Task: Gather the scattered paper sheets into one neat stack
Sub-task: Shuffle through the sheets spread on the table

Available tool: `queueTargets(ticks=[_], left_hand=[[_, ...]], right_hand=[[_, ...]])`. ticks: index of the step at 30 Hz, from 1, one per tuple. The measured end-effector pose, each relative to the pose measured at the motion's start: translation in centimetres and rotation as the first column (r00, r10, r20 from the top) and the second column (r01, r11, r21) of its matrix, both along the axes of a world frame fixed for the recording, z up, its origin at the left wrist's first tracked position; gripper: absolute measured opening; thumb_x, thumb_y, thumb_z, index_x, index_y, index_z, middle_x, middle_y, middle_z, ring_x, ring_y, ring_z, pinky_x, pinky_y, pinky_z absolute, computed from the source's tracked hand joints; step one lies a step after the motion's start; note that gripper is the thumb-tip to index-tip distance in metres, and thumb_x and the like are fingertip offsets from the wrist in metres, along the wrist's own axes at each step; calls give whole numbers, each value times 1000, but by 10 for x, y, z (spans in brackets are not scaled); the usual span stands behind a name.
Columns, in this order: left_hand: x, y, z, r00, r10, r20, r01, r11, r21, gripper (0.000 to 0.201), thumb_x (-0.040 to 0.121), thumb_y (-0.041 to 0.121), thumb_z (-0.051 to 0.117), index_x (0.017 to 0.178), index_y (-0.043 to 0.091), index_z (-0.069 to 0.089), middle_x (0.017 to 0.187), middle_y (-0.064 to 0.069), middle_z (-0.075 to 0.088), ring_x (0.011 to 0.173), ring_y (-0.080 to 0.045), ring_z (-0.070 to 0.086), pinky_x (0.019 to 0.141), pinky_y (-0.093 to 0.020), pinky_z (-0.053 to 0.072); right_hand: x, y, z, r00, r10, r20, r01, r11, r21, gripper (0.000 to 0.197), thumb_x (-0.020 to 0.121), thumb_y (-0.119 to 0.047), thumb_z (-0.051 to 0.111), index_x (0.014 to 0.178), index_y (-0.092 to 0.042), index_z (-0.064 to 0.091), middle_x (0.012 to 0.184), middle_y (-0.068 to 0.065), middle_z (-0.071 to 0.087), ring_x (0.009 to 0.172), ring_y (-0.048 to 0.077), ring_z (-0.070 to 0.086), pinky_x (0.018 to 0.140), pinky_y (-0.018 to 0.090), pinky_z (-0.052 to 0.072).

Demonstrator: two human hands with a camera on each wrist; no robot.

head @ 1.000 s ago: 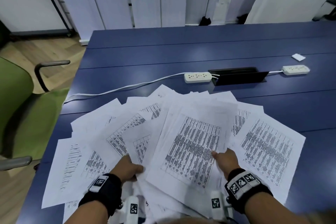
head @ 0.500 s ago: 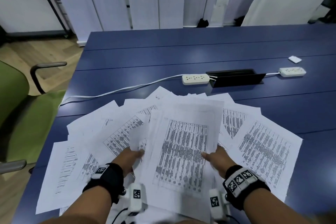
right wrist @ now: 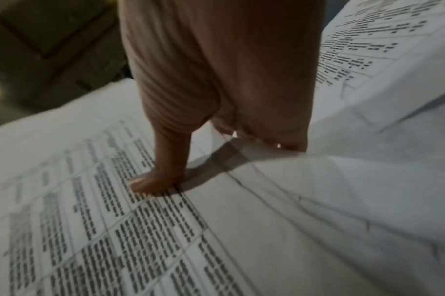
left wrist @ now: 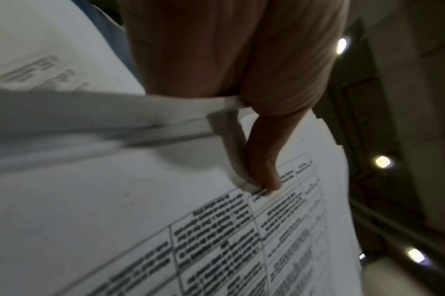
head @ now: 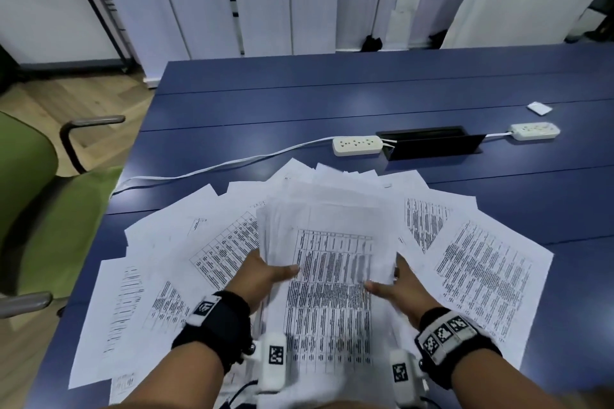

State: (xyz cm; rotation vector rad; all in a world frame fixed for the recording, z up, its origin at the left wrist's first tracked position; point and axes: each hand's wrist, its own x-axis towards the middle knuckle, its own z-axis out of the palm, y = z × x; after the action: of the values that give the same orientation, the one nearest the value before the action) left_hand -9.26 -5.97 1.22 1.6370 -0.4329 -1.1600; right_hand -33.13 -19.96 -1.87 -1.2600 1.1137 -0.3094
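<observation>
A gathered bundle of printed sheets (head: 332, 262) stands lifted at the centre of a fan of loose paper sheets (head: 159, 262) on the blue table (head: 332, 100). My left hand (head: 265, 272) grips the bundle's left edge, thumb on top and fingers hidden beneath. My right hand (head: 395, 285) grips the right edge the same way. In the left wrist view the left thumb (left wrist: 264, 160) presses on the top sheet (left wrist: 165, 220). In the right wrist view the right thumb (right wrist: 163, 174) presses on the printed table of the top sheet (right wrist: 115, 230). More loose sheets (head: 481, 276) lie to the right.
Two white power strips (head: 357, 145) (head: 535, 130) lie beyond the papers, either side of a black cable box (head: 432, 143); a white cord (head: 216, 166) runs left. A small white card (head: 539, 107) lies far right. A green chair (head: 36, 196) stands left of the table.
Both hands have drawn inward and closed on the middle sheets, squaring them into an upright bundle. The top sheet has turned from tilted right to straight.
</observation>
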Motion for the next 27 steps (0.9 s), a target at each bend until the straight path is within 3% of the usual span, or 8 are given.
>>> queueTargets(ticks=[2, 4, 6, 10, 12, 17, 21, 27], left_hand=[[4, 1, 24, 1000, -29, -9, 28, 991, -128, 54, 56, 19, 90, 101, 6, 64, 92, -10, 75, 92, -26, 71, 85, -34, 54], [7, 2, 53, 999, -53, -6, 50, 965, -259, 63, 42, 33, 95, 93, 5, 71, 86, -11, 75, 83, -24, 71, 78, -32, 57], [9, 2, 86, 1000, -18, 19, 24, 920, -392, 57, 41, 37, 94, 86, 9, 74, 84, -8, 76, 81, -20, 72, 71, -25, 56], [16, 5, 136, 996, 31, 84, 25, 806, -592, 52, 44, 42, 91, 91, 22, 78, 95, 0, 76, 94, -11, 71, 78, -19, 54], [21, 7, 144, 993, 66, 103, 12, 787, -617, 58, 42, 41, 93, 93, 18, 75, 94, 1, 76, 92, -11, 71, 78, -20, 55], [21, 11, 143, 990, 24, 140, 71, 771, -632, 54, 50, 33, 91, 100, 20, 75, 103, 0, 75, 97, -12, 70, 80, -21, 53], [9, 5, 142, 982, -7, 189, 124, 782, -611, 51, 52, 20, 88, 101, 13, 73, 104, -7, 75, 98, -20, 71, 82, -25, 54], [25, 11, 124, 981, 158, 112, -62, 802, -594, 75, 43, 37, 94, 105, 5, 67, 98, -8, 76, 91, -20, 72, 78, -27, 55]], right_hand=[[0, -6, 13, 998, 6, 68, -12, 997, 78, 84, 64, -35, 88, 133, -15, 45, 134, -5, 53, 126, 14, 47, 112, 39, 29], [7, -12, 35, 986, 16, 168, -27, 998, 63, 82, 52, -46, 91, 117, -9, 59, 115, -1, 69, 113, 15, 61, 103, 41, 44], [18, -15, 69, 963, 7, 269, 0, 1000, -26, 66, 54, -33, 91, 104, -2, 61, 95, 1, 74, 96, 16, 68, 83, 31, 55], [38, -17, 123, 891, -19, 454, 80, 990, -114, 54, 60, -13, 82, 97, 17, 57, 72, 12, 73, 74, 22, 73, 70, 29, 58], [43, -14, 136, 892, -15, 453, 103, 980, -172, 39, 64, -8, 80, 88, 14, 58, 62, 7, 70, 63, 17, 71, 62, 23, 55], [48, -6, 148, 858, 70, 509, 57, 971, -230, 56, 54, -10, 85, 106, -4, 66, 101, 12, 74, 97, 26, 71, 82, 31, 56], [56, 3, 157, 847, 103, 521, 50, 961, -271, 46, 55, 0, 81, 99, -9, 69, 98, 11, 75, 93, 25, 71, 85, 34, 57], [46, -4, 150, 844, 21, 536, 138, 957, -255, 51, 51, 4, 75, 98, -12, 61, 85, -3, 76, 81, 7, 70, 70, 18, 55]])
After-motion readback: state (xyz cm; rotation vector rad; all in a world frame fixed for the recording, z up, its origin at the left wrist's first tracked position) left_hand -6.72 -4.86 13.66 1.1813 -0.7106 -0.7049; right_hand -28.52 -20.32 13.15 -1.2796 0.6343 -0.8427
